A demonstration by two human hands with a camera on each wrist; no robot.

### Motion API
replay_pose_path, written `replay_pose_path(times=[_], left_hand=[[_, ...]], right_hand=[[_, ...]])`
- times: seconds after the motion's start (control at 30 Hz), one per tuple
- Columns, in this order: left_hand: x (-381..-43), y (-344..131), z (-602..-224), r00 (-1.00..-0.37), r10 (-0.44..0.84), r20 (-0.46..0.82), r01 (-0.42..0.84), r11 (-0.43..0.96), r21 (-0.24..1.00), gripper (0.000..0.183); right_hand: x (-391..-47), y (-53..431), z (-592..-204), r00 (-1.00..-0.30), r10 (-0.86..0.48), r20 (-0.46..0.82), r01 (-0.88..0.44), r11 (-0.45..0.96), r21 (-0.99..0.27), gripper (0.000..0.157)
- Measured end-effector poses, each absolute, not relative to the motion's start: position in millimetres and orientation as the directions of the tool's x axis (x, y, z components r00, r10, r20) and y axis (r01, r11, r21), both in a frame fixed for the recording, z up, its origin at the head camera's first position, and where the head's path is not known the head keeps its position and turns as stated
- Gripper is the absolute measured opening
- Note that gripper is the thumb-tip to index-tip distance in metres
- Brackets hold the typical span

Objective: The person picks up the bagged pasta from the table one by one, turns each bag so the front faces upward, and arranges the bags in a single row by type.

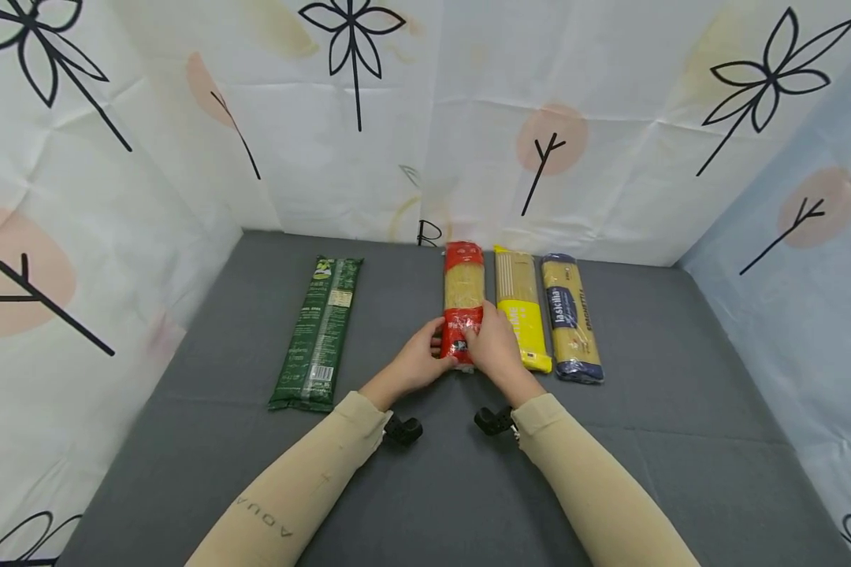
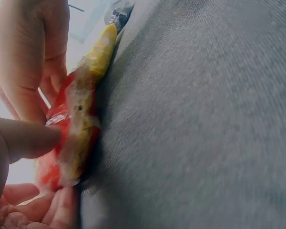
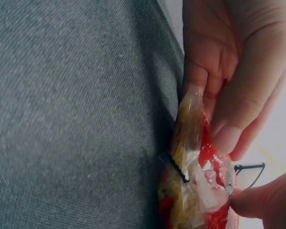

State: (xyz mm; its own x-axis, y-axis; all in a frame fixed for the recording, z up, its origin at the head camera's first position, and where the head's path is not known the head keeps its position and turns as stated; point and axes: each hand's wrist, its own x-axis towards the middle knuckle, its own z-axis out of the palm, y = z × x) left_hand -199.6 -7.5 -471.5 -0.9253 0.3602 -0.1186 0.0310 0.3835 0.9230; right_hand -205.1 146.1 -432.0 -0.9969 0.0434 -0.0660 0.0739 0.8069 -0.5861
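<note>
A red-banded clear pack of spaghetti (image 1: 464,287) lies lengthwise on the grey cloth. My left hand (image 1: 424,356) grips its near left side, thumb over the near end and fingers curled at the edge. On the opposite side my right hand (image 1: 495,342) holds the pack with the thumb on top. The left wrist view shows the pack's crinkled end (image 2: 78,129) between both hands. In the right wrist view the right thumb (image 3: 248,90) presses on the red wrapper, and the left thumb (image 3: 262,198) touches it too.
Just right of the red pack lie a yellow pasta pack (image 1: 523,311) and a blue-labelled pasta pack (image 1: 571,319). A dark green pack (image 1: 317,335) lies apart on the left. Printed white cloth walls (image 1: 454,157) enclose the grey table (image 1: 440,488) at the back and sides.
</note>
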Motion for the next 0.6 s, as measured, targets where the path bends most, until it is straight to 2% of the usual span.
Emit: replay_pose_path(times=[0.2,0.4,0.6], left_hand=[[-199.8,-30.8,-457.8,-0.935,0.344,-0.084,0.079,0.436,0.897,0.071],[-200.3,-68.7,-441.1,-0.962,0.273,-0.011,0.131,0.496,0.858,0.072],[-201.2,-102.0,-427.7,-0.978,0.208,0.021,0.139,0.571,0.809,0.075]], right_hand=[[-199.5,145.4,-433.1,-0.999,0.026,0.032,0.0,0.772,-0.636,0.07],[-189.8,134.6,-429.0,-0.98,-0.04,0.194,-0.177,0.618,-0.766,0.07],[-180.3,115.8,-425.3,-0.973,-0.08,0.215,-0.226,0.496,-0.838,0.075]])
